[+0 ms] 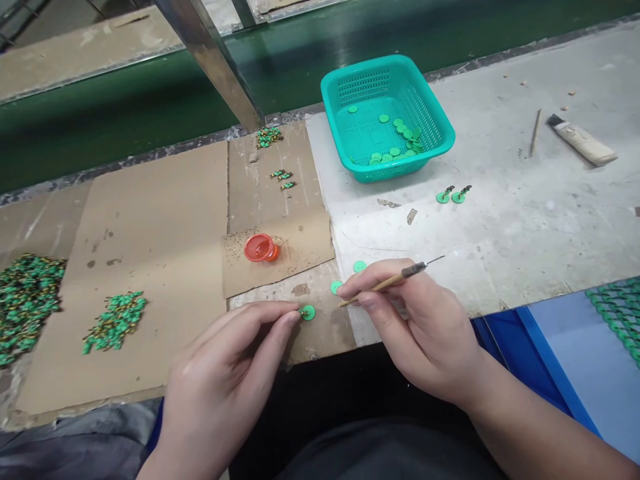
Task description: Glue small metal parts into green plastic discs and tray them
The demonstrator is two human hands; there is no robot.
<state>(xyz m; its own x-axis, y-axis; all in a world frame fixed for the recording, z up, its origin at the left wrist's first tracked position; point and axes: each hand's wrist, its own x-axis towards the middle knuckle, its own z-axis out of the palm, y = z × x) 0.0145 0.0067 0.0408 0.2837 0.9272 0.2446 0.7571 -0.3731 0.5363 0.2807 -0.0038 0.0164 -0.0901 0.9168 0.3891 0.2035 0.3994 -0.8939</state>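
Note:
My left hand (230,367) is closed in a pinch on a small green and gold figurine (302,312), mostly hidden by the fingertips. A round green base (310,313) is right at the figurine, over the table's near edge. My right hand (425,327) grips a thin wooden-handled tool (387,284); its dark collar and needle-like tip point up and right, its plain end down and left. Two more green bases, one nearer (335,288) and one farther (359,266), lie by the right fingers. Beyond my hands stands a small red cup (260,248) on cardboard.
A teal basket (345,143) holds several green bases. Two figurines on bases (453,195) stand right of it. Figurine piles (117,320) lie left on cardboard (170,220). A tube (583,140) and a stick (535,133) lie far right. A metal post (215,60) rises behind.

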